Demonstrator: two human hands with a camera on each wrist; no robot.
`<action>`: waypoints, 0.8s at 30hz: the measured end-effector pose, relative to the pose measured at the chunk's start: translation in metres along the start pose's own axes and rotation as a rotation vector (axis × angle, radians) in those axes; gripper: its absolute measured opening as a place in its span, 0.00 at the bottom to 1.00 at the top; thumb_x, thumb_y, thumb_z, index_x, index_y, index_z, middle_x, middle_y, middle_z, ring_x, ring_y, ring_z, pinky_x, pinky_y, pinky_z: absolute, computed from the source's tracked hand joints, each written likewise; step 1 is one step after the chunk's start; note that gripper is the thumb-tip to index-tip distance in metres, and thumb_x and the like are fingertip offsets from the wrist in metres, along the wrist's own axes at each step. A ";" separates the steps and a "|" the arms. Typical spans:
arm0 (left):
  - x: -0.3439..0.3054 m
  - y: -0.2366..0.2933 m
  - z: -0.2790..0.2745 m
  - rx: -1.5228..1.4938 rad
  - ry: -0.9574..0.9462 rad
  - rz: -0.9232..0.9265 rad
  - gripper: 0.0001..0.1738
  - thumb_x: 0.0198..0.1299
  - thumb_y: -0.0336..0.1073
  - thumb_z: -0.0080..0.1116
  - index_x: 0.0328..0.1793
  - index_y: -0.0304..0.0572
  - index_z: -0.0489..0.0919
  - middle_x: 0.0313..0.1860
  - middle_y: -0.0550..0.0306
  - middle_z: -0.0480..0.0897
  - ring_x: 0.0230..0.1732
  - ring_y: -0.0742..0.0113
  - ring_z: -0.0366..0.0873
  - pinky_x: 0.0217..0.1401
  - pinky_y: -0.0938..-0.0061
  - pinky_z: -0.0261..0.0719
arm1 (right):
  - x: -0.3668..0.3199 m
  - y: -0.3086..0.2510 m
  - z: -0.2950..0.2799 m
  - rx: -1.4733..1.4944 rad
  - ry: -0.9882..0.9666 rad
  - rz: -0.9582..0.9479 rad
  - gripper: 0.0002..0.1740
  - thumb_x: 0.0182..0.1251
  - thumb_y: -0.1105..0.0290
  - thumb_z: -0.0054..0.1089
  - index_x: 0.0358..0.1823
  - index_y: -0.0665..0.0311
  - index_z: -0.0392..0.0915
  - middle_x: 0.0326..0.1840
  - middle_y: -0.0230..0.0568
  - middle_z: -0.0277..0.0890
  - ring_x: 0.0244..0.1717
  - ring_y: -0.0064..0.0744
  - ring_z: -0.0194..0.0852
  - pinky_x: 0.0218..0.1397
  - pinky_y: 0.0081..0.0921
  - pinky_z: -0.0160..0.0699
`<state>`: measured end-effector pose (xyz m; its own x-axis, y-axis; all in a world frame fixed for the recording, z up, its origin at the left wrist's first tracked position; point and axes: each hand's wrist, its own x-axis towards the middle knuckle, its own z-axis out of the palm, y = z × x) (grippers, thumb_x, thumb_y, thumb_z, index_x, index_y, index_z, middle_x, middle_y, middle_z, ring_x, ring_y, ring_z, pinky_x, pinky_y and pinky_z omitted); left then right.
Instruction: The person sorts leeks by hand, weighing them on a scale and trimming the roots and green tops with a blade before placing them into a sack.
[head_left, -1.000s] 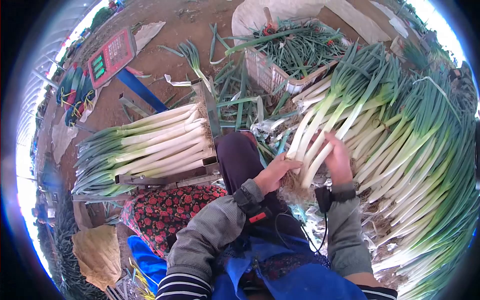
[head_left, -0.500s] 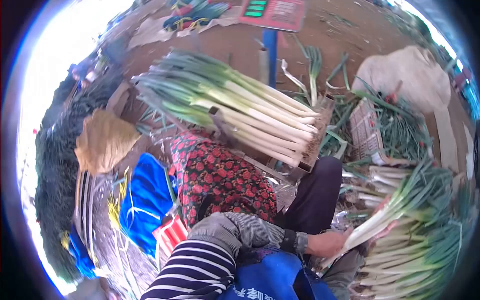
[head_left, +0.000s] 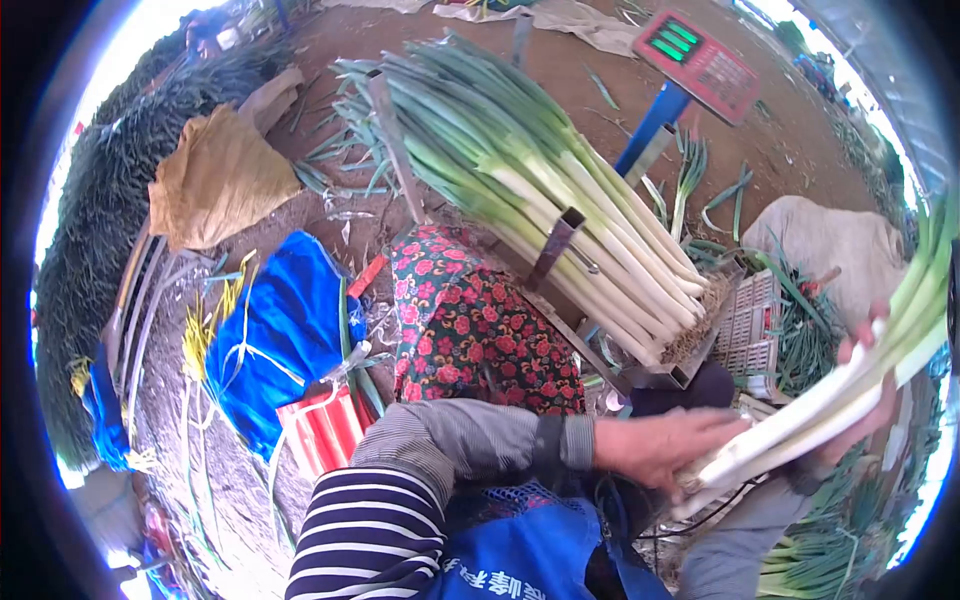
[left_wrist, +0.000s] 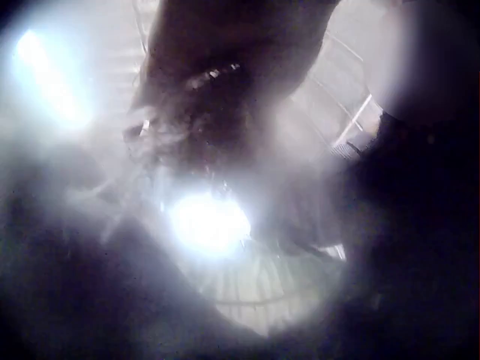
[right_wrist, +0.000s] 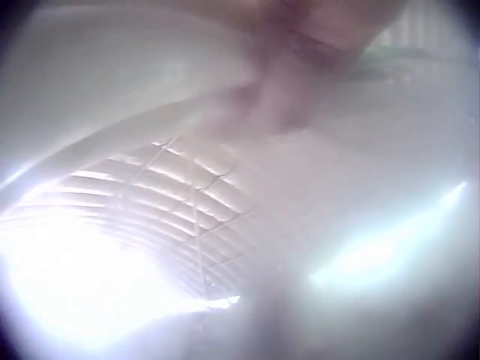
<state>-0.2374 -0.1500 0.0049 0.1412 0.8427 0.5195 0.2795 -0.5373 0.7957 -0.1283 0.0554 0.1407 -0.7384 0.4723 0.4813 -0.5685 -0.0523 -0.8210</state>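
In the head view, several long green onions [head_left: 800, 430] with thick white stems slant up to the right, their root ends toward my body. My right hand [head_left: 872, 408] grips them partway up, with fingertips showing over the stems. Beside the root ends is my left hand [head_left: 665, 445], its fingers fairly straight and blurred against the stems. A large pile of green onions [head_left: 560, 190] lies in a metal rack [head_left: 556, 245] ahead of me, roots lined up at the near right end. Both wrist views are blurred and glare-filled.
A red scale display [head_left: 697, 65] stands on a blue post behind the rack. A plastic crate [head_left: 748, 325] of green leaves is at the right. Blue cloth [head_left: 275, 340], a brown sack [head_left: 220, 180] and a floral cloth [head_left: 470, 320] lie to the left.
The head view has swung left, shifting the rack toward the middle. The held green onions have come away from the right-hand pile. My left hand has changed from pinching the root ends to straighter fingers.
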 end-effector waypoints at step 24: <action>-0.142 -0.145 -0.339 0.496 0.957 -0.677 0.11 0.48 0.33 0.58 0.37 0.33 0.80 0.31 0.46 0.82 0.34 0.55 0.81 0.39 0.66 0.76 | 0.088 0.364 0.073 -1.639 -0.476 0.139 0.45 0.54 0.50 0.62 0.70 0.58 0.53 0.63 0.54 0.59 0.62 0.55 0.60 0.59 0.49 0.65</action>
<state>-0.6194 -0.2033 -0.0786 -0.8495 0.4710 0.2377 0.3800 0.2338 0.8949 -0.4272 0.0137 -0.0936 -0.9538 0.2427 0.1771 0.2181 0.9647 -0.1477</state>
